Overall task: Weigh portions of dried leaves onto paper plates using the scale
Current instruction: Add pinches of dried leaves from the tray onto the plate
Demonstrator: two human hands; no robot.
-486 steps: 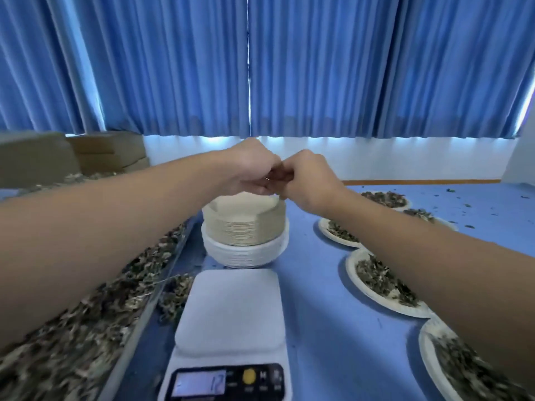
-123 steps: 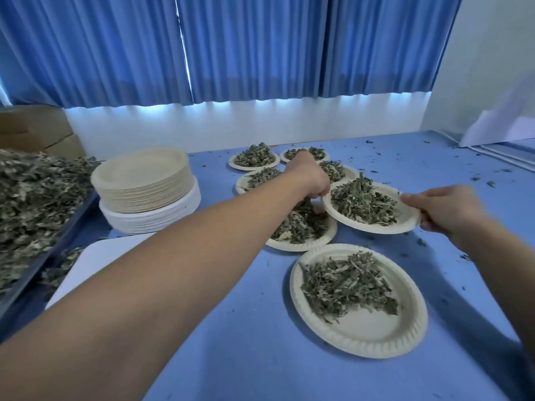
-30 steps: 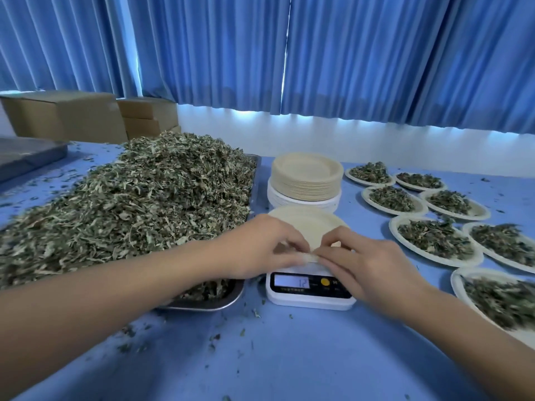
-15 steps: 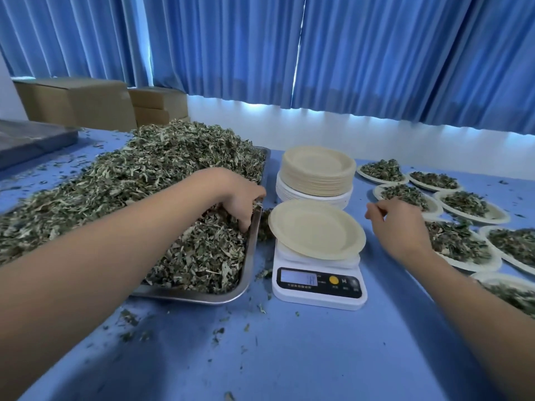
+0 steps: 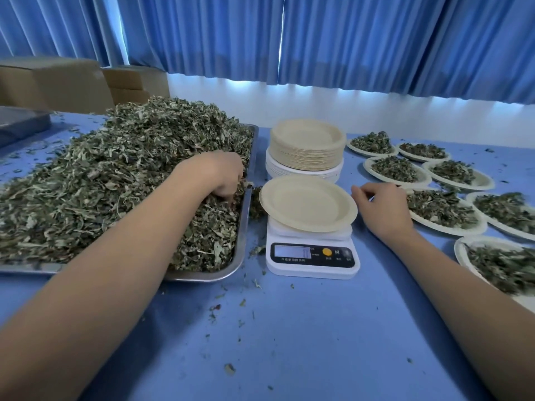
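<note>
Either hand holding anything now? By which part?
Left hand: fingers buried in the dried green leaf heap; grip cannot be told. Right hand: holds nothing, beside the beige paper plate.

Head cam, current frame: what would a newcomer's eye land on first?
First, the big heap of dried leaves piled in the metal tray on the left, with the left hand dug into its right edge. Next, the empty paper plate sitting on the white scale at centre. Then the spread of leaf-filled plates along the right side of the table.
</note>
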